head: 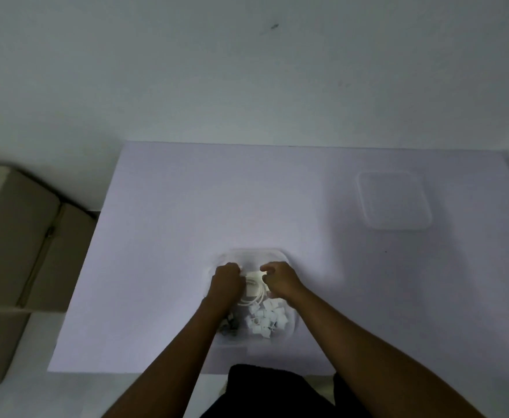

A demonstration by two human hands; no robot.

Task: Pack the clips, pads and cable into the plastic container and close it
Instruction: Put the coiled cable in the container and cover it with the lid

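1 clear plastic container sits on 1 pale table, with 1 clear lid lying apart from it. Inside are 1 coiled white cable, a heap of white clips too jumbled to count, and a few dark pieces, number unclear. 2 hands reach in: left hand, right hand. 1 cardboard box stands beside the table.
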